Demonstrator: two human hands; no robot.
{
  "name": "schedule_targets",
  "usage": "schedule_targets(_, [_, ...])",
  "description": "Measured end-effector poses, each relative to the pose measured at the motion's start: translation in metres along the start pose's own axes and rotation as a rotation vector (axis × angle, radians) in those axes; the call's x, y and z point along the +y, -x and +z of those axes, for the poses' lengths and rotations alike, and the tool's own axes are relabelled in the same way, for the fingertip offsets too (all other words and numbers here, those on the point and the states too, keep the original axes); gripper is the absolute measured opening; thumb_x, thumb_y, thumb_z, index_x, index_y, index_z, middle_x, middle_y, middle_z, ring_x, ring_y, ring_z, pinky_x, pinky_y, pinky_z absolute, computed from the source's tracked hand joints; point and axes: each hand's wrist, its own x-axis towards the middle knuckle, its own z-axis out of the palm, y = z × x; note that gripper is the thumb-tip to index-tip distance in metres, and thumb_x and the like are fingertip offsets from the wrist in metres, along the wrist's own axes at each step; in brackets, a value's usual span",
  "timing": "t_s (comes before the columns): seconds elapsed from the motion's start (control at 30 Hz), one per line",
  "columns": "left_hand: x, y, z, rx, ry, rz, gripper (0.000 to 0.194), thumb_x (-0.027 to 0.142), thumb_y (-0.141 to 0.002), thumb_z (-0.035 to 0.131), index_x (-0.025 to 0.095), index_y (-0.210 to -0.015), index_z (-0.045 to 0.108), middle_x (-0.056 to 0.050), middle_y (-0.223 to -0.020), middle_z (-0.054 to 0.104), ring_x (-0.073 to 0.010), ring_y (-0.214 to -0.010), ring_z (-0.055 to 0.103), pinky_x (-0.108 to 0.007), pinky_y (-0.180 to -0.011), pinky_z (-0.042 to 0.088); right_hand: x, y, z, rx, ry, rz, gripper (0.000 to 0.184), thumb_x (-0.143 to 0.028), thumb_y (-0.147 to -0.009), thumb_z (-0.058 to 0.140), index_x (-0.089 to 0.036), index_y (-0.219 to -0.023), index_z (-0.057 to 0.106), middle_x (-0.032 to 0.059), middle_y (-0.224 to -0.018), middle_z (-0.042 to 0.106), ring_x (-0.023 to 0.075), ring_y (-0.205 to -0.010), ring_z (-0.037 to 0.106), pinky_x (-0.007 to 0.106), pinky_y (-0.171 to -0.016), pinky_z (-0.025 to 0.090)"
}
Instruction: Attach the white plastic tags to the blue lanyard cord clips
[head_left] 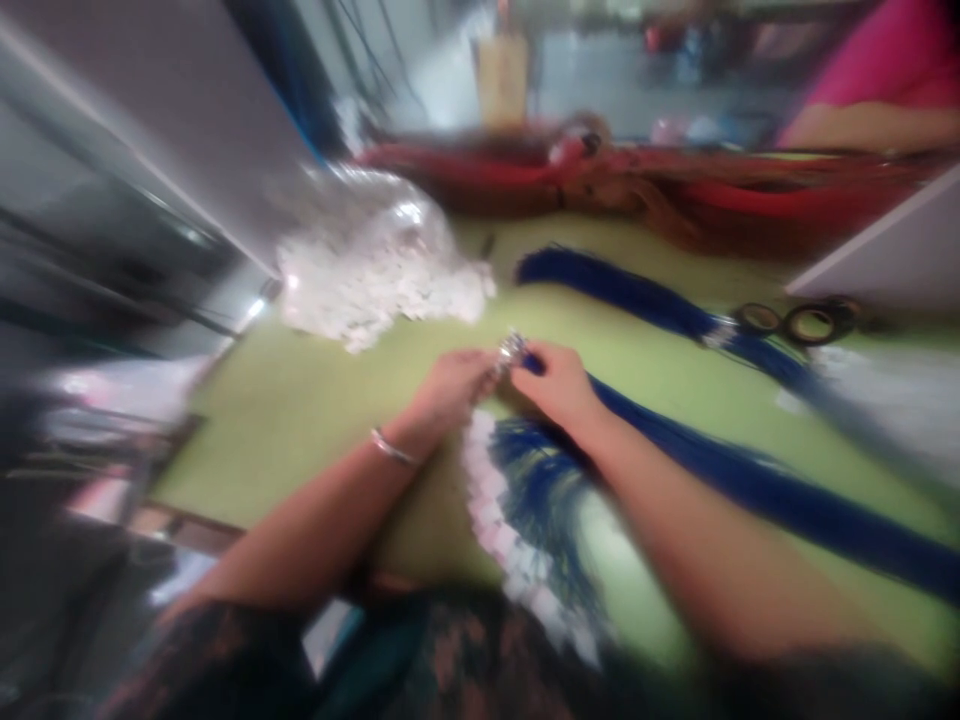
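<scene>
My right hand (556, 382) is closed round the end of a long bundle of thin blue wires (697, 455), which trails off to the right. Shiny silvery wire ends (511, 350) stick out between my two hands. Against these ends my left hand (459, 382) is closed in a pinch; what its fingers hold is too blurred to make out. Just below the hands, a curved row of small white connectors (491, 505) with blue wires (540, 465) fans out on the green table (300, 410).
A clear plastic bag of small white pieces (390, 270) lies beyond my left hand. Another blue wire bundle (622, 285) is at the back right, near rolls of black tape (814, 322). Red and brown wire bundles (787, 190) run along the back. A person's pink sleeve (885, 55) shows at upper right.
</scene>
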Motion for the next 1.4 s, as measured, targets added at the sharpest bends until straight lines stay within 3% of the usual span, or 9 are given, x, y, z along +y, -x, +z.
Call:
schedule_targets(0.2, [-0.004,-0.001,-0.001,0.018,-0.013,0.013,0.034,0.047,-0.073,0.073,0.016,-0.071,0.063,0.001,-0.048,0.054,-0.0060,-0.040,0.043,-0.019,-0.038,0.030,0.001,0.001,0.000,0.007,0.186,-0.015,0.017,-0.024,-0.074,0.055,-0.017,-0.081,0.068,0.0039,-0.074,0.069,0.0154,-0.066,0.057,0.026,-0.064,0.041])
schedule_targets(0.5, [-0.010,0.000,0.005,0.002,-0.064,0.099,0.031,0.044,-0.075,0.072,0.015,-0.080,0.062,-0.001,-0.057,0.062,-0.0075,-0.043,0.051,-0.019,-0.040,0.036,0.005,-0.003,-0.004,-0.083,0.133,0.027,0.015,-0.028,-0.074,0.058,-0.016,-0.073,0.068,0.0007,-0.064,0.065,0.0122,-0.058,0.053,0.023,-0.058,0.037])
schedule_targets(0.63, [-0.014,0.000,0.004,-0.006,-0.032,0.091,0.028,0.041,-0.078,0.069,0.015,-0.081,0.062,-0.002,-0.062,0.064,-0.0078,-0.045,0.053,-0.019,-0.042,0.039,0.005,-0.005,-0.007,-0.110,0.130,0.091,0.012,-0.025,-0.071,0.060,-0.016,-0.065,0.064,-0.0015,-0.056,0.059,0.0105,-0.053,0.049,0.022,-0.054,0.034])
schedule_targets(0.83, [-0.011,-0.002,0.008,-0.050,-0.071,0.056,0.021,0.035,-0.080,0.066,0.014,-0.076,0.062,-0.002,-0.058,0.060,-0.0074,-0.045,0.051,-0.019,-0.044,0.039,0.009,-0.004,-0.002,-0.110,0.106,0.068,0.011,-0.024,-0.074,0.061,-0.016,-0.071,0.067,0.0004,-0.061,0.063,0.0110,-0.055,0.050,0.023,-0.055,0.035])
schedule_targets(0.97, [-0.001,0.003,0.000,-0.103,-0.247,0.062,0.019,0.033,-0.078,0.064,0.014,-0.075,0.065,-0.002,-0.061,0.062,-0.0072,-0.046,0.048,-0.019,-0.045,0.036,0.012,-0.006,-0.003,-0.128,0.056,0.046,0.010,-0.024,-0.074,0.064,-0.016,-0.071,0.070,0.0012,-0.064,0.066,0.0118,-0.058,0.054,0.023,-0.056,0.036])
schedule_targets(1.13, [0.010,0.012,-0.020,-0.210,-0.762,0.209,0.016,0.031,-0.074,0.065,0.017,-0.067,0.069,-0.004,-0.070,0.067,-0.0160,-0.065,0.059,-0.026,-0.059,0.044,0.009,-0.011,-0.008,-0.042,-0.119,0.103,0.018,-0.030,-0.077,0.063,-0.016,-0.069,0.071,0.0012,-0.059,0.066,0.0125,-0.056,0.054,0.024,-0.055,0.038])
schedule_targets(1.2, [0.016,0.005,-0.027,-0.090,-0.953,0.323,0.016,0.030,-0.076,0.062,0.017,-0.071,0.071,-0.006,-0.076,0.067,-0.0203,-0.073,0.060,-0.031,-0.068,0.046,0.007,-0.011,-0.008,-0.044,-0.194,0.150,0.016,-0.029,-0.076,0.062,-0.016,-0.072,0.071,0.0004,-0.057,0.065,0.0120,-0.052,0.053,0.024,-0.054,0.038])
schedule_targets(1.3, [0.024,-0.023,-0.031,0.231,-1.074,0.510,0.021,0.028,-0.081,0.059,0.017,-0.093,0.072,-0.009,-0.087,0.066,-0.0240,-0.086,0.059,-0.037,-0.080,0.046,0.006,-0.011,-0.006,-0.004,-0.332,0.197,0.018,-0.026,-0.072,0.063,-0.016,-0.085,0.070,-0.0001,-0.061,0.067,0.0115,-0.053,0.053,0.024,-0.056,0.040])
schedule_targets(1.4, [0.023,-0.054,-0.028,0.343,-1.136,0.534,0.024,0.024,-0.080,0.061,0.017,-0.101,0.069,-0.011,-0.094,0.062,-0.0259,-0.092,0.058,-0.039,-0.086,0.045,0.006,-0.009,-0.005,-0.016,-0.429,0.220,0.018,-0.031,-0.070,0.064,-0.016,-0.081,0.067,-0.0006,-0.059,0.065,0.0110,-0.052,0.051,0.024,-0.055,0.040])
